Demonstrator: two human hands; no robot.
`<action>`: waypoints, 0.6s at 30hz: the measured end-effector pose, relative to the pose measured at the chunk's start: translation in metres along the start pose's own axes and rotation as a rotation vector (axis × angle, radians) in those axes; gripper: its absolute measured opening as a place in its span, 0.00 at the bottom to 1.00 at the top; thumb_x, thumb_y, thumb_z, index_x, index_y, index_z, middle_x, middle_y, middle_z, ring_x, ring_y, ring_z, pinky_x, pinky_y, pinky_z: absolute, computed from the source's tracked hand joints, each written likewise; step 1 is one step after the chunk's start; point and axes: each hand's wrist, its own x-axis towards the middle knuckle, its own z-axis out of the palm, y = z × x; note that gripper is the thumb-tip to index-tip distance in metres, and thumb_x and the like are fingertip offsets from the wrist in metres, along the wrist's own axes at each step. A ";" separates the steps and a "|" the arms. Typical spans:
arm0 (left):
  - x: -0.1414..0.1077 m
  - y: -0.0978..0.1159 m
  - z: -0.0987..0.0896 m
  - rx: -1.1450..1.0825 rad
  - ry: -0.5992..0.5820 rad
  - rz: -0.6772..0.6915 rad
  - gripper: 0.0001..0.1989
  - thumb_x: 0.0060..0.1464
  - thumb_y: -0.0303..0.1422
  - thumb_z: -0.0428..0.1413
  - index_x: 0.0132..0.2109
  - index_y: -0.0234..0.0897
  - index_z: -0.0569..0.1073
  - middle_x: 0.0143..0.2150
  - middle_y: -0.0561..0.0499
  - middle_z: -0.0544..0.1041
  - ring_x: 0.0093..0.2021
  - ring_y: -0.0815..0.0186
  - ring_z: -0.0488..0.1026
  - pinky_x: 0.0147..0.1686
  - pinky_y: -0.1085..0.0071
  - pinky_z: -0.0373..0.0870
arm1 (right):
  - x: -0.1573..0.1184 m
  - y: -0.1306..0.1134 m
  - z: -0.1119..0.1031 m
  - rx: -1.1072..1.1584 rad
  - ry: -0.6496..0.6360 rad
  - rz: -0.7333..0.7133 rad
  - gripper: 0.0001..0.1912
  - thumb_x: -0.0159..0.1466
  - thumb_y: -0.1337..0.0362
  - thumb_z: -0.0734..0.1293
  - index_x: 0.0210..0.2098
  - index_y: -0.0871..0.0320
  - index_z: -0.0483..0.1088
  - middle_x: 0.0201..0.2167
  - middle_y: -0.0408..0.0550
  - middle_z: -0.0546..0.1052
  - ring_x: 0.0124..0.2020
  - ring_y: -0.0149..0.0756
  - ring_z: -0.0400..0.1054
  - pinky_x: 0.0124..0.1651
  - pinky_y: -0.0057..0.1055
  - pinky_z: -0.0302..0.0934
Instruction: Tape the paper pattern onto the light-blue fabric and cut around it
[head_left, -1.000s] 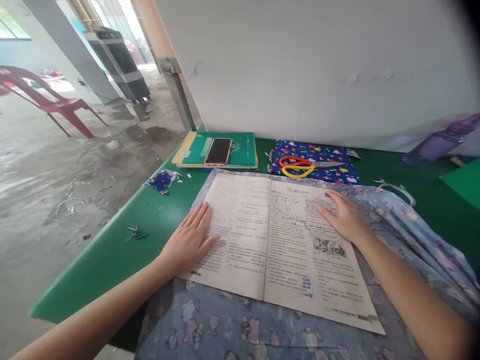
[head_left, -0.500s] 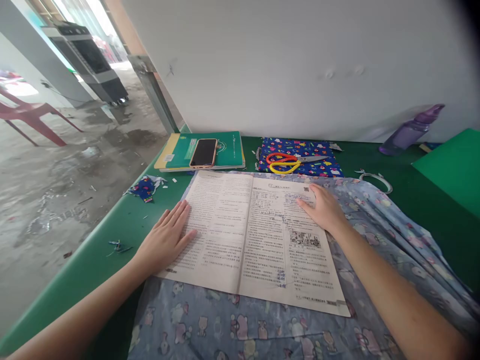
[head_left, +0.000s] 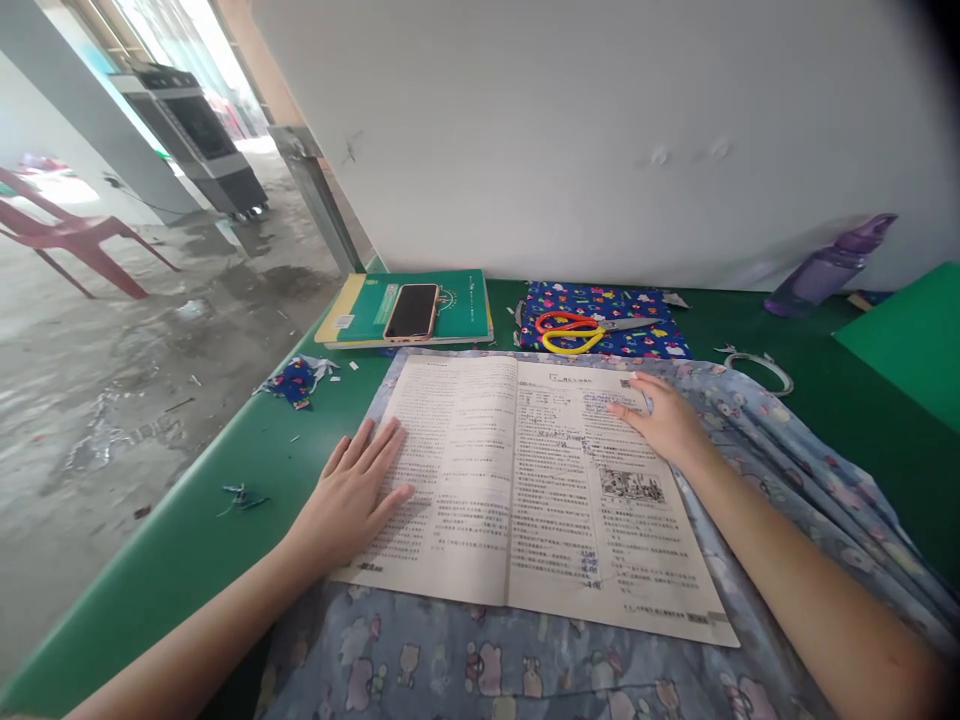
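Observation:
An open book [head_left: 480, 480] with printed pages lies flat on a grey-blue patterned cloth [head_left: 442, 665]. My left hand [head_left: 356, 500] rests spread on the left edge of the left page. On the upper right part of the right page lies my right hand [head_left: 664, 420], thumb and fingers apart. Behind the book, scissors [head_left: 592, 330] with red and yellow handles lie on a folded dark blue patterned cloth [head_left: 637, 300]. A phone [head_left: 412, 312] sits on green and yellow books [head_left: 469, 305] at the back left.
Fabric scraps [head_left: 292, 380] and a thread tangle [head_left: 241, 498] lie on the green table [head_left: 202, 540] at the left. A tape roll [head_left: 765, 370], a purple bottle [head_left: 825, 270] and a green sheet [head_left: 911, 330] are at the right. A white wall [head_left: 540, 140] stands behind.
The book has slid a little to the right and toward me over the cloth, with both hands moving along on it. The view has also shifted slightly.

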 end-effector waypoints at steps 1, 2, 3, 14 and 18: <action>0.000 -0.001 0.000 -0.006 0.000 0.002 0.33 0.65 0.48 0.38 0.71 0.43 0.40 0.72 0.51 0.44 0.71 0.52 0.36 0.67 0.47 0.47 | 0.001 0.002 -0.001 -0.015 -0.014 -0.006 0.32 0.58 0.41 0.64 0.53 0.58 0.71 0.62 0.54 0.66 0.59 0.55 0.63 0.61 0.49 0.57; 0.000 -0.001 -0.001 -0.013 0.002 0.003 0.33 0.65 0.48 0.38 0.71 0.43 0.39 0.72 0.52 0.44 0.71 0.52 0.36 0.67 0.48 0.47 | 0.002 0.004 -0.002 -0.035 -0.032 -0.009 0.33 0.59 0.42 0.63 0.54 0.58 0.70 0.62 0.53 0.65 0.59 0.55 0.63 0.62 0.49 0.57; 0.000 -0.002 -0.001 -0.019 0.007 0.004 0.33 0.65 0.47 0.38 0.71 0.44 0.37 0.72 0.52 0.43 0.71 0.52 0.37 0.67 0.48 0.47 | 0.003 0.005 -0.003 -0.054 -0.051 -0.009 0.33 0.59 0.42 0.63 0.54 0.57 0.70 0.63 0.52 0.65 0.60 0.55 0.63 0.62 0.49 0.57; -0.001 -0.002 0.003 0.018 0.054 0.016 0.37 0.64 0.49 0.40 0.71 0.40 0.35 0.72 0.49 0.44 0.71 0.52 0.40 0.67 0.50 0.49 | 0.002 0.030 -0.007 -0.119 -0.103 -0.098 0.33 0.65 0.44 0.56 0.61 0.60 0.64 0.66 0.51 0.59 0.66 0.50 0.54 0.66 0.48 0.51; -0.002 -0.001 0.001 0.033 0.061 0.026 0.37 0.64 0.49 0.40 0.71 0.42 0.33 0.72 0.50 0.43 0.71 0.53 0.40 0.67 0.50 0.48 | -0.002 0.034 -0.012 -0.150 -0.144 -0.126 0.32 0.67 0.45 0.53 0.63 0.56 0.62 0.68 0.47 0.56 0.67 0.48 0.51 0.67 0.48 0.51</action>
